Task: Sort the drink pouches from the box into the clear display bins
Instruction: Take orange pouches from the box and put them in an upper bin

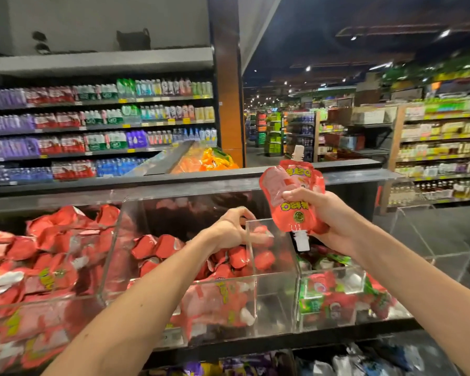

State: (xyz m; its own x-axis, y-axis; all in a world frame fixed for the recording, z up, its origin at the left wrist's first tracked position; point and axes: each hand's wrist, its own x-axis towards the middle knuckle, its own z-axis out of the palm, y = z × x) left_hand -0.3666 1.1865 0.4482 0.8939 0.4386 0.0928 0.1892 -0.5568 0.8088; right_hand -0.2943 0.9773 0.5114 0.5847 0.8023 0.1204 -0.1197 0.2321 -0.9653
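Observation:
My right hand grips two red spouted drink pouches above the bins, one with its white spout up and one with its spout down. My left hand reaches into the middle clear bin. Its fingers curl over the top edge of the clear divider wall and show through the panel. Red pouches lie piled in this bin. The left clear bin is heaped with the same red pouches. The right bin holds green and red pouches. No box is in view.
An empty clear bin stands at the far right. Orange pouches fill a display behind the bins. A lower shelf holds purple and dark packs. Stocked supermarket shelves and an aisle lie beyond.

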